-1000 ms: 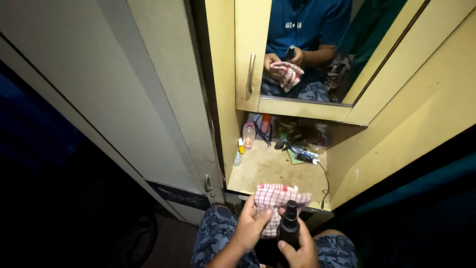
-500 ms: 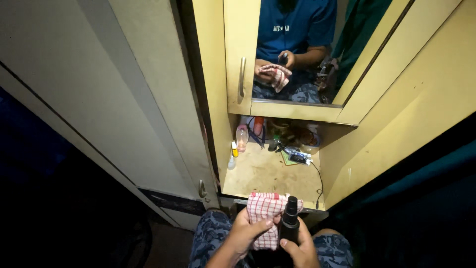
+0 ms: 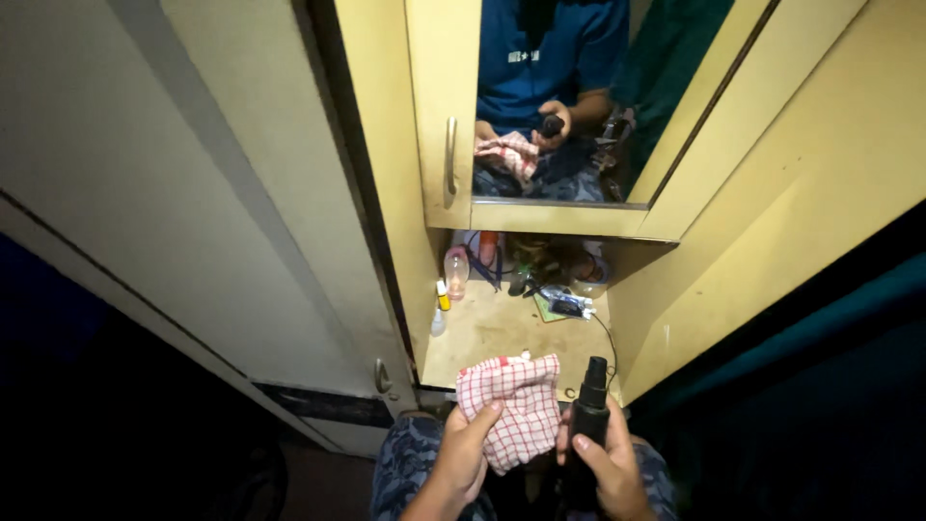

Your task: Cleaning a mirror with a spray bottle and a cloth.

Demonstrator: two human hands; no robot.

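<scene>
My left hand (image 3: 461, 453) grips a red-and-white checked cloth (image 3: 511, 405), held up over my lap. Right beside it my right hand (image 3: 608, 468) is wrapped around a black bottle (image 3: 588, 415) with a narrow black nozzle, held upright. Cloth and bottle sit close together, just in front of a low yellow wooden shelf (image 3: 492, 333). A mirror (image 3: 569, 96) above the shelf reflects both hands, the cloth and the bottle.
Clutter lies at the back of the shelf: a pale pink bottle (image 3: 456, 272), a small yellow-capped tube (image 3: 442, 295), a dark gadget with a cable (image 3: 569, 304). A cabinet door with a metal handle (image 3: 449, 159) stands left of the mirror. Yellow walls close in on both sides.
Both hands have shifted slightly right and lifted; the bottle now stands apart from the cloth instead of overlapping it. The view has tilted a little.
</scene>
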